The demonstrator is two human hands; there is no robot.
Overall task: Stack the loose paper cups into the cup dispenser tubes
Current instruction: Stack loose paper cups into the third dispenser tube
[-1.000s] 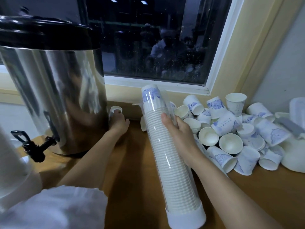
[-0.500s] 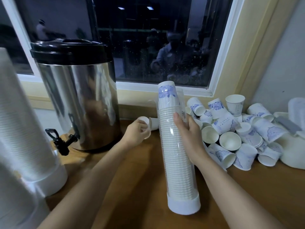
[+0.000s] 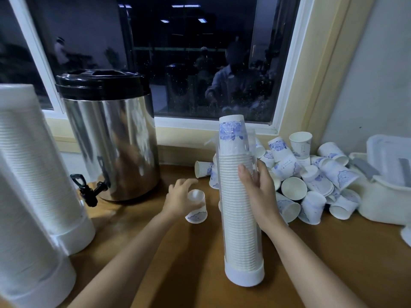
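Observation:
A clear dispenser tube (image 3: pixel 241 230) stands upright on the wooden counter, packed with stacked white cups; an upturned blue-patterned cup (image 3: pixel 231 134) sticks out of its top. My right hand (image 3: pixel 259 190) grips the tube around its upper middle. My left hand (image 3: pixel 181 200) holds one upturned white paper cup (image 3: pixel 196 207) with a blue print, just left of the tube. A pile of loose paper cups (image 3: pixel 311 181) lies to the right, behind my right hand.
A steel drink urn (image 3: pixel 109 138) with a black lid and tap stands at the back left. Two more filled dispenser tubes (image 3: pixel 37 174) rise at the left edge. White containers (image 3: pixel 384 181) sit far right. A window lies behind the counter (image 3: pixel 173 263).
My left hand has brought the single cup away from the urn toward me and the tube. The view has pulled back and up; my right hand keeps its grip on the tube.

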